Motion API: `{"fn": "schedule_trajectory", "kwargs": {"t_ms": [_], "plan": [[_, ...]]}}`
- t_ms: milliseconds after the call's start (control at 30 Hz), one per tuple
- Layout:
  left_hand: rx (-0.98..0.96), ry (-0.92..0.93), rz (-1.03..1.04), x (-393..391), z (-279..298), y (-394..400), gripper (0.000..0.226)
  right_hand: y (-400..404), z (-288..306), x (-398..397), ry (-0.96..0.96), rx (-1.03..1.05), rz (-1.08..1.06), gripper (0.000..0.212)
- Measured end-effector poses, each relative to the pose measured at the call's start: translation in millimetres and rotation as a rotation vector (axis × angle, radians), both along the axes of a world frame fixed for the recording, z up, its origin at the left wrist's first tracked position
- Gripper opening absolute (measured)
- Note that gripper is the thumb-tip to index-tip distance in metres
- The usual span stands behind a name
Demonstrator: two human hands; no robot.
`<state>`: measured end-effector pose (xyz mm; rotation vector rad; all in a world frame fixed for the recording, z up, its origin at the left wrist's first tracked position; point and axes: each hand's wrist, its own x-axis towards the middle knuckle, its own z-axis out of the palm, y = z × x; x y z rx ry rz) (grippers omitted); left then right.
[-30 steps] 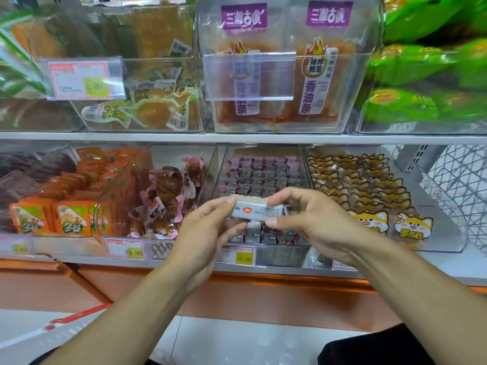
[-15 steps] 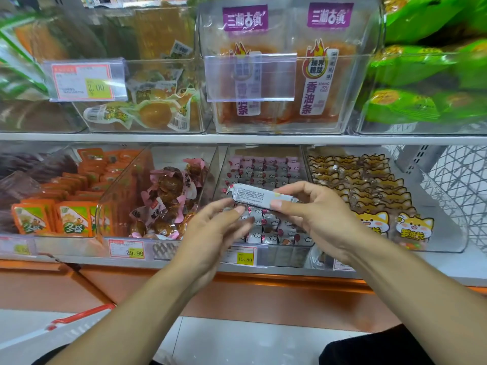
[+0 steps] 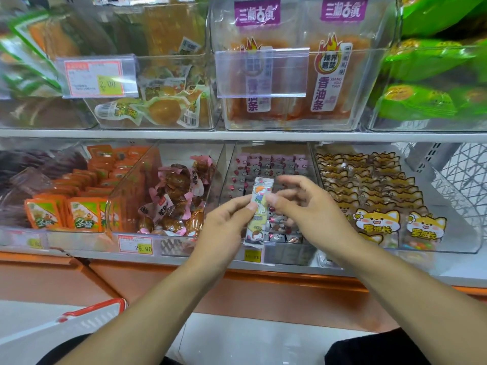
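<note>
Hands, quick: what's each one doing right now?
Left hand: pinches the packet.
Right hand: open, fingers spread and blurred, thumb at the packet's edge.

1. Bright, even store light falls from above; shadows are faint and soft.
2. Glare streaks the clear bins and the tag holder.
3. The fingers of the right hand are motion-blurred; the packet is fairly sharp.
4. The bags at the left edge and the green bags look smeared.
5. The wide lens bows the shelf.
</note>
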<state>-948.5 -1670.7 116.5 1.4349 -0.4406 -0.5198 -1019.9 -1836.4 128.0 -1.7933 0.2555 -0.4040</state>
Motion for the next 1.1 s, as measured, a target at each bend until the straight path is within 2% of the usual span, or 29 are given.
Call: {"fn": "schedule_trajectory", "kwargs": {"t_ms": [100, 200, 267, 333, 400, 500, 600, 700, 833, 1000, 1100], "plan": [[0.086, -0.192, 0.042, -2.9, -1.1, -1.7, 0.024, 0.0, 4.3, 5.6, 0.001, 0.089, 0.083, 0.029], [0.160, -0.344, 0.207, 2.9, -1.7, -6.5, 0.029, -5.3, 10.0, 18.7, -0.099, 0.193, -0.099, 0.019], [0.257, -0.447, 0.254, 6.3, -0.7, -9.0, 0.038, -12.8, 11.0, 29.7, -0.126, 0.108, -0.291, 0.014], [0.387, -0.517, 0.227, 8.4, -2.5, -12.0, 0.050, -16.9, 8.9, 40.7, -0.142, -0.028, -0.371, 0.019], [0.548, -0.589, 0.176, 8.2, -5.8, -14.4, 0.057, -16.1, 5.4, 51.7, -0.152, -0.123, -0.358, 0.024], [0.763, -0.772, 0.080, 7.4, -11.2, -16.9, 0.057, -11.7, -2.6, 68.4, -0.180, -0.172, -0.288, 0.031], [0.915, -0.846, -0.003, 5.5, -14.8, -15.4, 0.066, -9.1, -5.5, 76.9, -0.189, -0.302, -0.242, 0.032], [1.003, -0.884, -0.063, 2.1, -17.1, -12.7, 0.078, -10.9, -7.6, 79.0, -0.086, -0.402, -0.149, 0.031], [1.087, -0.917, -0.149, -4.3, -19.2, -5.6, 0.082, -11.2, -15.0, 84.3, 0.041, -0.580, -0.038, 0.032], [1.092, -0.980, -0.170, -6.5, -20.6, -0.9, 0.086, -8.5, -26.4, 98.9, 0.322, -0.931, 0.083, 0.021], [1.073, -0.994, -0.176, -6.0, -22.5, 2.2, 0.086, -5.8, -24.7, 104.9, 0.372, -1.021, 0.064, 0.024]]}}
